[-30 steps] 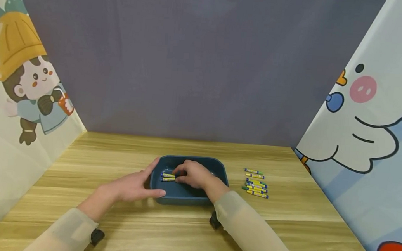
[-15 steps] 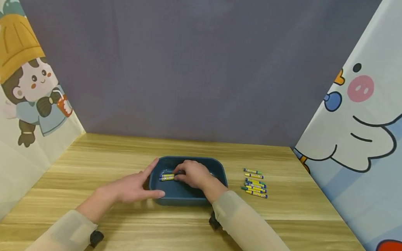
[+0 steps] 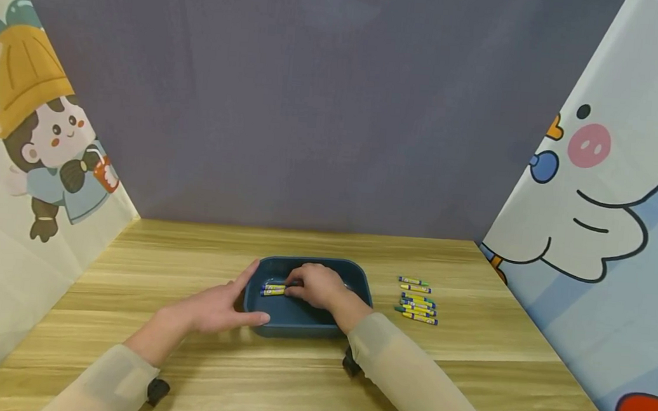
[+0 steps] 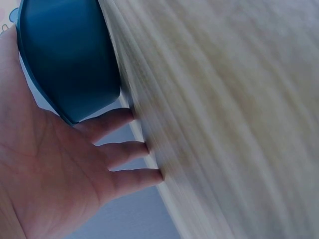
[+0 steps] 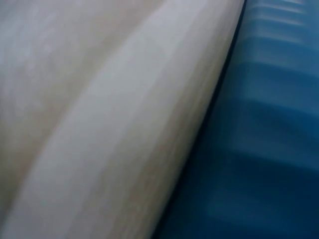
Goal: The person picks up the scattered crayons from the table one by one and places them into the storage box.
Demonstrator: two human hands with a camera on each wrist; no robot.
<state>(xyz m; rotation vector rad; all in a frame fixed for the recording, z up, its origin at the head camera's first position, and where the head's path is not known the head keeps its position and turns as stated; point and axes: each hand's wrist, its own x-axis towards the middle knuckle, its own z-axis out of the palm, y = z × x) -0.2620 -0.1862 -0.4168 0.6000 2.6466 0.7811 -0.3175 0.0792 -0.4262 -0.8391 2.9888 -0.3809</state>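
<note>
A dark blue rectangular bin [image 3: 303, 332] stands on the wooden table. My right hand [image 3: 319, 286] reaches down into it, thumb and fingers bent at the right ends of two yellow-and-blue crayons [image 3: 272, 292]. These lie side by side near the bin's left end, pinched between the fingertips. At the left end of the bin my left hand [image 3: 220, 305] is spread, thumb over the front rim and forefinger along the back left corner. In the left wrist view the other fingers [image 4: 127, 181] of that hand are straight, with their tips at the table. The right wrist view shows no hand.
Right of the bin, several similar crayons [image 3: 418, 306] lie in a loose column on the wooden table [image 3: 225, 376]. A grey panel [image 3: 312, 115] rises behind the table. Printed cartoon panels flank it left and right.
The two crayons in the bin have drawn closer together at my right fingertips. My left hand keeps its place against the bin, and the crayons on the table are unmoved.
</note>
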